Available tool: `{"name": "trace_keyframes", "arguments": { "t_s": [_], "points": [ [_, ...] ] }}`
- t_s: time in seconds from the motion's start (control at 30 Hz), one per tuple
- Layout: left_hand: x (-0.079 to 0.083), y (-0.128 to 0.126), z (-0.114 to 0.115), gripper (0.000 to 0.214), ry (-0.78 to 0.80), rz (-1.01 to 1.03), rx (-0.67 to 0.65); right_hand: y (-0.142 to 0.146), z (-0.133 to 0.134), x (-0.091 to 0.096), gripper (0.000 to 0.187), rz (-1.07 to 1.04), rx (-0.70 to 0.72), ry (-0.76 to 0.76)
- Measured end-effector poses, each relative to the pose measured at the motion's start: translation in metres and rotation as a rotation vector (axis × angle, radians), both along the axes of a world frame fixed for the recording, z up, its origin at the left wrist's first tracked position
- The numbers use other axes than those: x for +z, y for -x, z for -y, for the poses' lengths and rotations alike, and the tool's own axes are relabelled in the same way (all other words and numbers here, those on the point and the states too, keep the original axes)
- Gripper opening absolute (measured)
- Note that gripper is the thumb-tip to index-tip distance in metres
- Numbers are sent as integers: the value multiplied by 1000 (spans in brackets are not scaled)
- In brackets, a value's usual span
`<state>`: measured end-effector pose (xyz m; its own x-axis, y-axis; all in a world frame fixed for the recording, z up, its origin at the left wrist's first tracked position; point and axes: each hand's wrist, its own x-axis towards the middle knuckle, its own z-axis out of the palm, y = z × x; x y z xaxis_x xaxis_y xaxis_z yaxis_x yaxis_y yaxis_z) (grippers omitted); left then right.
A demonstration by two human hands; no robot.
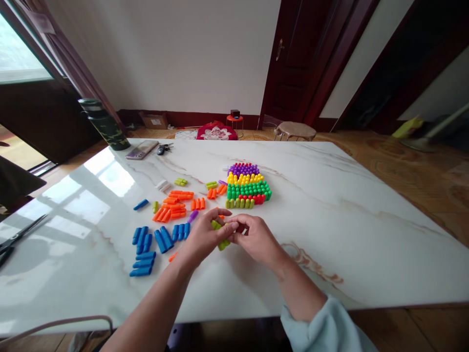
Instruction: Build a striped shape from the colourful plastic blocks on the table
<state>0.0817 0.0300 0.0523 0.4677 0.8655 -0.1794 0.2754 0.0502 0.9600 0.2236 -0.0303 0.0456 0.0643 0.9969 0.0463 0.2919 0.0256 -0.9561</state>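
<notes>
Both my hands meet over the middle of the white marble table [348, 195]. My left hand [203, 237] is closed round yellow-green plastic pegs [220, 234]. My right hand [256, 239] pinches the same pegs from the right. Just beyond them stands a joined block of pegs [248, 186] in purple, yellow, green, red and lime rows. Loose orange pegs [174, 206] and blue pegs [154, 242] lie to the left of my hands.
A phone [141, 149] and keys [163, 148] lie at the table's far left, beside a dark bottle [104, 124]. Scissors [16, 239] rest at the left edge. A stool [295, 130] and a red cushion [217, 132] sit on the floor behind.
</notes>
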Motion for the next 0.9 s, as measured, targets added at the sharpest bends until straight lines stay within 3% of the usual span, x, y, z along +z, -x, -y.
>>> {"name": "trace_keyframes", "arguments": {
  "t_s": [0.1, 0.27, 0.37, 0.53, 0.73, 0.83, 0.9],
  "points": [
    [1, 0, -2, 57, -80, -50, 0, -20, 2, -4, 16, 66, -69, 24],
    [5, 4, -6, 54, -117, -71, 106, -80, -2, -25, 16, 332, -469, -9],
    [5, 4, -6, 55, -75, -42, 115, -101, -7, -39, 16, 458, -569, -6],
    [3, 3, -5, 53, -60, -36, 108, -98, -21, -48, 19, 431, -590, -55],
    [3, 4, -7, 51, -55, -35, 128, -87, -22, -41, 15, 543, -669, -42],
    [2, 2, -6, 50, 2, 15, 149, -81, -16, -37, 3, 613, -611, 52],
    [2, 0, -5, 49, 93, 95, 168, -77, -15, -37, 4, 620, -536, 81]
  ]
}}
